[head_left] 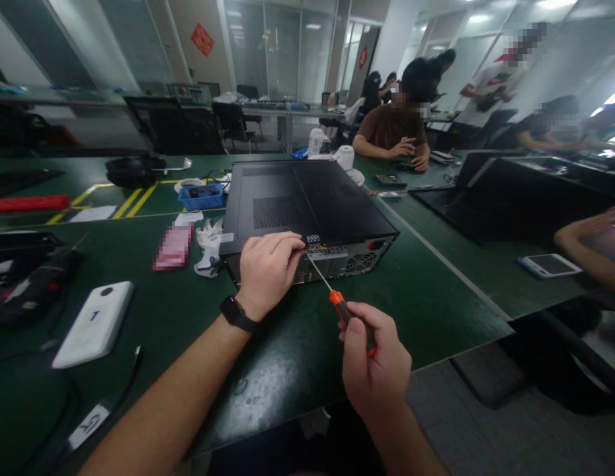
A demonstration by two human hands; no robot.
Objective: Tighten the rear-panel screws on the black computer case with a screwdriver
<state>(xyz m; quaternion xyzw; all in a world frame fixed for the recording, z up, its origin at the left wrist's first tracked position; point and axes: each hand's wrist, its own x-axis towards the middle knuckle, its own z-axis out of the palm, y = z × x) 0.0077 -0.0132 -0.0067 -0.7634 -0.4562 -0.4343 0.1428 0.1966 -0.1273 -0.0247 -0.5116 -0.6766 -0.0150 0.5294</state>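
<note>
A black desktop computer case (268, 182) lies flat on the green table, its rear panel with the fan grille facing me. My right hand (379, 363) grips an orange-and-dark-handled screwdriver (343, 305). The shaft slants up to the rear panel's upper edge. Right by the tip, my left hand (268, 268) rests against that same edge, thumb and fingers drawn together. Whether a small part is pinched there is hidden. A black smartwatch (234, 312) is on my left wrist.
Left of the case are a white glove (208, 244), a pink packet (173, 246), a blue bin (202, 197) and a white power bank-like block (96, 324). A phone (550, 265) lies at right. A co-worker (394, 132) sits across; another person's arm (592, 244) reaches in at right.
</note>
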